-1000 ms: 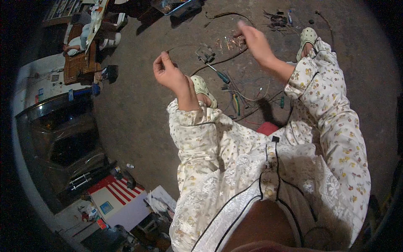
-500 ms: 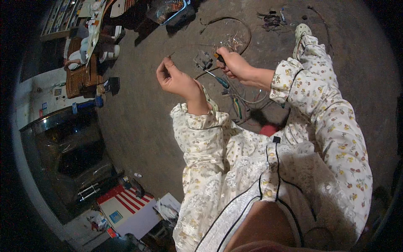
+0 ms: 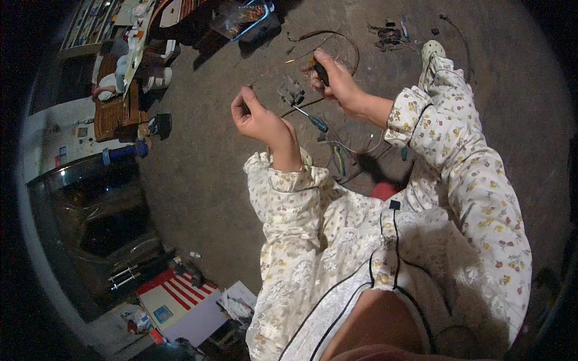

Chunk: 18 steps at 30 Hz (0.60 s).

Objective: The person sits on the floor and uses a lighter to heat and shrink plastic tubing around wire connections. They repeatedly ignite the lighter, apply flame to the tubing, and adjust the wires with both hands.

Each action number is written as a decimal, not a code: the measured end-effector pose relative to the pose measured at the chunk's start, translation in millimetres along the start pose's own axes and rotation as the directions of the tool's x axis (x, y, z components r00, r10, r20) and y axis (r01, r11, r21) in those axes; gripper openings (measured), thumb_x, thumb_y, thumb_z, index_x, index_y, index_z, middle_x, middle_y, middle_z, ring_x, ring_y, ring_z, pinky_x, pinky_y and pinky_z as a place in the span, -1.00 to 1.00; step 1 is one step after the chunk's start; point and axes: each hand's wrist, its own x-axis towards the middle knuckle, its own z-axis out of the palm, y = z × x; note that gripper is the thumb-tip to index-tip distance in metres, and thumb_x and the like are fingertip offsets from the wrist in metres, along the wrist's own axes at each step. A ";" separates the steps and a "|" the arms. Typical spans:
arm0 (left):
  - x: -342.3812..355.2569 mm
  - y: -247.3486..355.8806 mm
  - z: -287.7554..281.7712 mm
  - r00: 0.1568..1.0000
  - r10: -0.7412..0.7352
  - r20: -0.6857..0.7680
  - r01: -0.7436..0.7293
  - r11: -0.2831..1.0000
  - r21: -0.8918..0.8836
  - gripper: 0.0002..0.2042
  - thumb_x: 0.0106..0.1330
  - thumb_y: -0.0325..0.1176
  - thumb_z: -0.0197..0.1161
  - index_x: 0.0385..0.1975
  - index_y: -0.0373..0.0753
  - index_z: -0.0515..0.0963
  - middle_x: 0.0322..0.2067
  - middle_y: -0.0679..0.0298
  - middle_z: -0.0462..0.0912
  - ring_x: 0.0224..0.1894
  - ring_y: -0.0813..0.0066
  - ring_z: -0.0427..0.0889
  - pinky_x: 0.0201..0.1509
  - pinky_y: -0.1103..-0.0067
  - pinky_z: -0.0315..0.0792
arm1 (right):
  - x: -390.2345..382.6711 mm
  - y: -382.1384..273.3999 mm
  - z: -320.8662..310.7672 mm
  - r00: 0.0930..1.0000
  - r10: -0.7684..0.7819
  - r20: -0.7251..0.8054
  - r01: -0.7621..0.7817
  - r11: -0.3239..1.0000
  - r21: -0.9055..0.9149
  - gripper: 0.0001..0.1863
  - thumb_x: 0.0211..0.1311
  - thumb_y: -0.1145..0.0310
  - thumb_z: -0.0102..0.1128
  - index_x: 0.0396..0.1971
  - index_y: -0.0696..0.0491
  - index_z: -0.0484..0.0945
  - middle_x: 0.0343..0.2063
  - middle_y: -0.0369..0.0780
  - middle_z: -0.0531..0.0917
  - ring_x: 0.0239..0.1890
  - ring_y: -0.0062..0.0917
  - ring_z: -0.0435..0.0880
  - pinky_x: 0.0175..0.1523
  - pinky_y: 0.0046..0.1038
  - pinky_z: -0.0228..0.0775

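Observation:
A thin wire [image 3: 290,61] with a coppery glint is stretched above the floor between my two hands. My left hand [image 3: 260,119] pinches its near end between thumb and fingertips. My right hand [image 3: 342,84] is closed round a yellow-and-black handled tool [image 3: 320,72], and the wire runs to it; the tool's working end is too small to make out. Below the hands lie a small grey metal block [image 3: 292,94], a green-handled screwdriver [image 3: 318,123] touching or close to it, and yellow-and-green handled pliers [image 3: 339,161]. Grey cable [image 3: 361,150] curves beside the pliers.
A thick dark cable [image 3: 355,48] loops beyond my right hand. Dark parts [image 3: 388,36] lie at the far right, near my clog [image 3: 433,51]. A blue-rimmed basket [image 3: 259,24] stands at the back. A striped red-and-white board [image 3: 186,295] is at lower left.
My left hand has shifted slightly right and nearer to me. My right hand has risen a little with the tool, its fingers looser. The wire now catches the light.

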 end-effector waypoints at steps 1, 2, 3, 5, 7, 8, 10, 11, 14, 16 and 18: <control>-1.3 -0.5 -1.3 1.000 -0.030 0.001 0.030 0.999 -0.010 -0.90 0.22 -0.42 0.15 -0.45 -0.32 0.44 -0.48 0.36 0.49 -0.42 0.67 0.40 -0.31 0.69 0.31 | 3.1 -3.7 -0.6 0.996 -0.090 -0.008 0.090 0.995 -0.038 -0.51 0.15 -0.12 -0.06 -0.49 0.07 0.44 -0.71 -0.39 0.35 -0.74 -0.75 0.16 -0.61 -0.64 -0.01; -2.6 -0.9 -3.2 0.998 -0.060 0.000 0.060 0.998 -0.021 -0.90 0.22 -0.42 0.16 -0.45 -0.31 0.44 -0.48 0.37 0.49 -0.42 0.67 0.39 -0.30 0.69 0.30 | 4.6 -6.6 -1.2 0.986 -0.167 -0.018 0.163 0.980 -0.117 -0.53 0.14 -0.10 -0.02 -0.48 0.07 0.45 -0.70 -0.40 0.37 -0.71 -0.76 0.18 -0.59 -0.64 0.01; -4.1 -1.1 -3.8 0.997 -0.078 0.011 0.078 0.997 -0.020 -0.90 0.22 -0.43 0.16 -0.45 -0.32 0.44 -0.47 0.37 0.49 -0.42 0.67 0.39 -0.31 0.70 0.30 | 5.4 -13.8 -1.0 0.969 -0.245 -0.016 0.237 0.950 -0.202 -0.55 0.14 -0.08 0.02 -0.47 0.07 0.46 -0.68 -0.40 0.38 -0.69 -0.76 0.20 -0.58 -0.63 0.03; -5.5 -1.2 -7.0 0.993 -0.111 0.028 0.111 0.994 -0.017 -0.91 0.21 -0.44 0.16 -0.45 -0.32 0.45 -0.47 0.37 0.48 -0.42 0.68 0.38 -0.31 0.72 0.29 | 5.1 -26.2 2.2 0.949 -0.312 -0.046 0.288 0.916 -0.278 -0.60 0.13 -0.01 0.09 -0.49 0.08 0.47 -0.66 -0.43 0.39 -0.61 -0.77 0.27 -0.50 -0.64 0.11; -5.7 -3.8 -8.2 0.993 -0.099 0.058 0.100 0.995 -0.023 -0.92 0.21 -0.45 0.16 -0.45 -0.32 0.45 -0.47 0.36 0.49 -0.41 0.68 0.39 -0.30 0.72 0.29 | 11.7 -30.1 -5.0 0.936 -0.348 -0.056 0.318 0.903 -0.288 -0.60 0.12 -0.02 0.09 -0.48 0.08 0.48 -0.65 -0.42 0.39 -0.60 -0.77 0.27 -0.50 -0.63 0.11; -4.9 -3.0 -10.3 0.994 -0.091 0.066 0.092 0.996 -0.021 -0.92 0.21 -0.45 0.16 -0.45 -0.32 0.45 -0.46 0.36 0.49 -0.41 0.68 0.39 -0.30 0.72 0.29 | 16.0 -31.1 -6.3 0.932 -0.359 -0.055 0.330 0.898 -0.291 -0.59 0.12 -0.03 0.09 -0.47 0.08 0.49 -0.65 -0.42 0.39 -0.60 -0.77 0.27 -0.49 -0.63 0.11; -4.7 0.1 -10.1 0.993 -0.109 0.045 0.112 0.991 -0.067 -0.92 0.20 -0.45 0.17 -0.46 -0.32 0.46 -0.48 0.36 0.49 -0.42 0.67 0.39 -0.30 0.72 0.28 | 11.6 -36.4 -1.3 0.987 -0.159 0.009 0.152 0.926 -0.346 -0.63 0.13 0.05 0.13 -0.32 0.09 0.49 -0.59 -0.42 0.45 -0.70 -0.82 0.21 -0.61 -0.70 0.00; -2.2 0.2 -11.0 0.994 -0.098 0.038 0.101 0.991 -0.085 -0.92 0.20 -0.45 0.18 -0.46 -0.31 0.46 -0.49 0.37 0.49 -0.43 0.67 0.39 -0.32 0.72 0.27 | 7.4 -42.9 3.3 0.998 0.034 0.057 -0.010 0.927 -0.374 -0.64 0.13 0.06 0.13 -0.34 0.10 0.50 -0.62 -0.43 0.43 -0.70 -0.82 0.20 -0.61 -0.70 -0.01; 5.0 -8.0 -19.0 0.994 -0.106 0.034 0.106 0.994 0.002 -0.86 0.17 -0.39 0.21 -0.45 -0.33 0.47 -0.47 0.37 0.49 -0.40 0.68 0.39 -0.28 0.71 0.29 | 8.3 -42.3 -1.3 0.912 0.342 0.226 -0.223 0.876 -0.428 -0.71 0.11 0.15 0.18 -0.40 0.09 0.50 -0.69 -0.44 0.37 -0.72 -0.80 0.17 -0.62 -0.69 -0.03; 13.0 -14.2 -25.6 0.991 -0.127 0.043 0.120 0.983 0.136 -0.83 0.16 -0.36 0.24 -0.42 -0.34 0.48 -0.49 0.38 0.49 -0.40 0.69 0.39 -0.29 0.72 0.29 | 5.8 -41.7 -3.9 0.887 0.381 0.262 -0.170 0.795 -0.582 -0.74 0.10 0.18 0.19 -0.41 0.08 0.50 -0.71 -0.45 0.37 -0.73 -0.79 0.17 -0.62 -0.68 -0.03; 21.2 -13.7 -33.1 0.993 0.056 0.100 -0.098 0.868 0.487 -0.80 0.10 -0.39 0.24 -0.28 -0.27 0.50 -0.35 0.29 0.53 -0.29 0.50 0.43 -0.13 0.57 0.29 | 8.8 -39.1 -1.3 0.919 0.339 0.200 -0.140 0.756 -0.640 -0.75 0.08 0.19 0.21 -0.50 0.08 0.50 -0.71 -0.43 0.39 -0.71 -0.78 0.20 -0.60 -0.66 -0.01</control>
